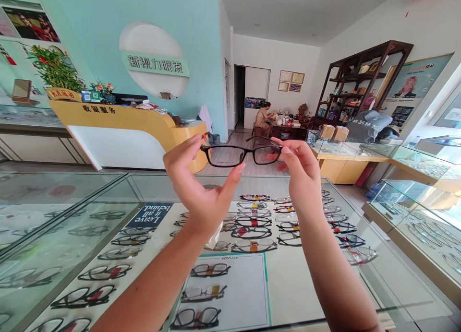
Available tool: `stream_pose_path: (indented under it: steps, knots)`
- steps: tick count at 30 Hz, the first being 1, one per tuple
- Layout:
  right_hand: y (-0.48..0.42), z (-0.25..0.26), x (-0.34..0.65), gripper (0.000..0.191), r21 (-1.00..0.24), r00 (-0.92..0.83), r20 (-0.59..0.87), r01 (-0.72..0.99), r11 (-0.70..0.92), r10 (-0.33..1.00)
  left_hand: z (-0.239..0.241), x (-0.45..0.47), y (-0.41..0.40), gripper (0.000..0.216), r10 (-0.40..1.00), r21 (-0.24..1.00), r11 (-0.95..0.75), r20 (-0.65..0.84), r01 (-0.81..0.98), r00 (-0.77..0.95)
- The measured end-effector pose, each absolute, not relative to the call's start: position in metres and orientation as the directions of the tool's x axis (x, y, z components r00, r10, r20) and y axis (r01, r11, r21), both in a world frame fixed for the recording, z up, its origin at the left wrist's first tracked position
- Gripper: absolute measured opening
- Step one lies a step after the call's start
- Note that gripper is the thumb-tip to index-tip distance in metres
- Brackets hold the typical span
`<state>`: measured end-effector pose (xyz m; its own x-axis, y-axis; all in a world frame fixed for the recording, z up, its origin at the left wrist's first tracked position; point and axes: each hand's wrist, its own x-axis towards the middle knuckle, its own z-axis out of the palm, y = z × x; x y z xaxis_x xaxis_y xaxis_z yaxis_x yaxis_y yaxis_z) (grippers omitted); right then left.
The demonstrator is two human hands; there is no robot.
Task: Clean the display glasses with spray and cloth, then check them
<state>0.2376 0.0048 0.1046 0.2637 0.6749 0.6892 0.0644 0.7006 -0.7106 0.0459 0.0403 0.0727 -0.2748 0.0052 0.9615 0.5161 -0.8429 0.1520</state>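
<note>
A pair of black-framed eyeglasses (246, 152) is held up in front of me above the glass display counter, lenses level and one temple arm folded out behind. My right hand (301, 171) pinches the frame's right end between thumb and fingers. At the left end, the bent fingers of my left hand (198, 185) touch the hinge, and its thumb stretches under the rim near the bridge. How firmly the left fingers grip is partly hidden. Beneath the hands, rows of eyeglasses (254, 221) lie inside the display case (298, 293).
More glass cases (425, 221) stand to the right. A yellow and white service counter (118, 140) is at the back left. Farther back, a seated person (264, 120) is at a cluttered table (291, 125), beside a dark wooden shelf (355, 77).
</note>
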Motion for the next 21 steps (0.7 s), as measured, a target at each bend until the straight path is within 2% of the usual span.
stream_pose_path:
  steps: [8, 13, 17, 21]
  knots:
    - [0.007, 0.102, 0.240, 0.024, -0.711, 0.222, 0.696, 0.081, 0.699, 0.683, 0.074, 0.045, 0.038, 0.088, 0.028, 0.180, -0.847, 0.955, 0.500, -0.297]
    - [0.002, 0.103, 0.235, 0.019, -0.673, 0.298, 0.720, 0.081, 0.735, 0.627, 0.075, 0.047, 0.047, 0.078, 0.161, 0.249, -0.909, 0.949, 0.333, -0.270]
    - [-0.006, 0.101, 0.225, 0.021, -0.602, 0.347, 0.785, 0.228, 0.766, 0.513, 0.075, 0.045, 0.058, 0.072, 0.311, 0.368, -0.903, 0.917, 0.224, -0.250]
    - [-0.012, 0.100, 0.220, 0.022, -0.559, 0.338, 0.822, 0.322, 0.764, 0.459, 0.074, 0.042, 0.065, 0.066, 0.379, 0.408, -0.903, 0.904, 0.135, -0.199]
